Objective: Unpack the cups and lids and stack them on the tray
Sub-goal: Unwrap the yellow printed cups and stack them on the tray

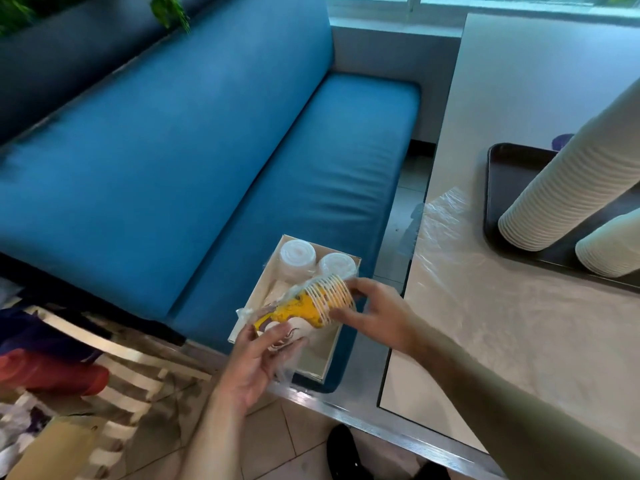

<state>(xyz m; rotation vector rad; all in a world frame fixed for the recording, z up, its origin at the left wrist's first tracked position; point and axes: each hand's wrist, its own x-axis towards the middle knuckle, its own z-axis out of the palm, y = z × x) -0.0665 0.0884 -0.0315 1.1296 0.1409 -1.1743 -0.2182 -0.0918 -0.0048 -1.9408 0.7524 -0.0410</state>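
A short stack of yellow printed paper cups (311, 303) in a clear plastic sleeve lies tilted above an open cardboard box (329, 358) on the blue sofa. My right hand (374, 313) grips the stack at its rim end. My left hand (256, 355) holds the sleeve and the cups' lower end. In the box's far end sit two wrapped stacks of white lids (298, 256). On the table at right, a dark tray (498, 168) carries two tall stacks of white lids (568, 188).
Crumpled clear plastic wrap (446, 230) lies on the pale table (519, 81) beside the tray. The blue sofa seat (294, 174) stretches to the left and back. A metal rail (346, 410) runs between sofa and table. Bags and cloth (52, 375) lie at lower left.
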